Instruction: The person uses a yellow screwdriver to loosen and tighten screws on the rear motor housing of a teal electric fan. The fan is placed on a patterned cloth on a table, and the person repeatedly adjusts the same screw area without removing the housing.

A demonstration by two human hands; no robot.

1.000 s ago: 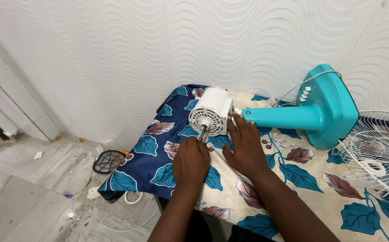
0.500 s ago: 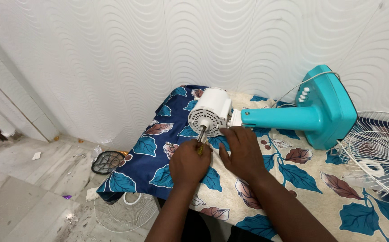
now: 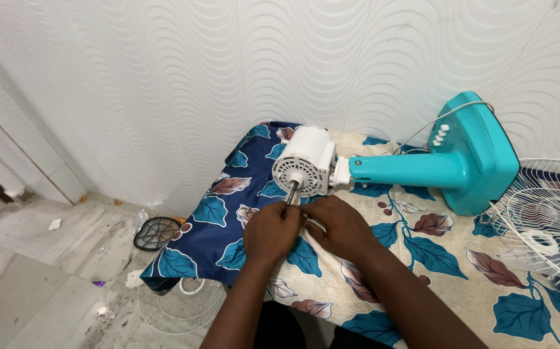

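A dismantled fan lies on its side on a leaf-patterned cloth (image 3: 228,220). Its white motor housing (image 3: 304,160) points toward me, with a metal shaft (image 3: 292,192) sticking out of its front. The turquoise stand and base (image 3: 461,158) stretch to the right. My left hand (image 3: 271,231) is closed just below the shaft's tip, fingers bunched around it. My right hand (image 3: 339,226) rests beside it, fingertips meeting the left hand at the shaft. What the fingers pinch there is hidden.
A white wire fan guard (image 3: 548,223) lies at the right edge of the cloth. On the tiled floor below are another wire guard (image 3: 182,305) and a small dark round grille (image 3: 157,232). A wavy white wall stands behind.
My right hand has slid from the motor's base toward me and leftward, joining my left hand at the shaft tip. The fan has not moved.
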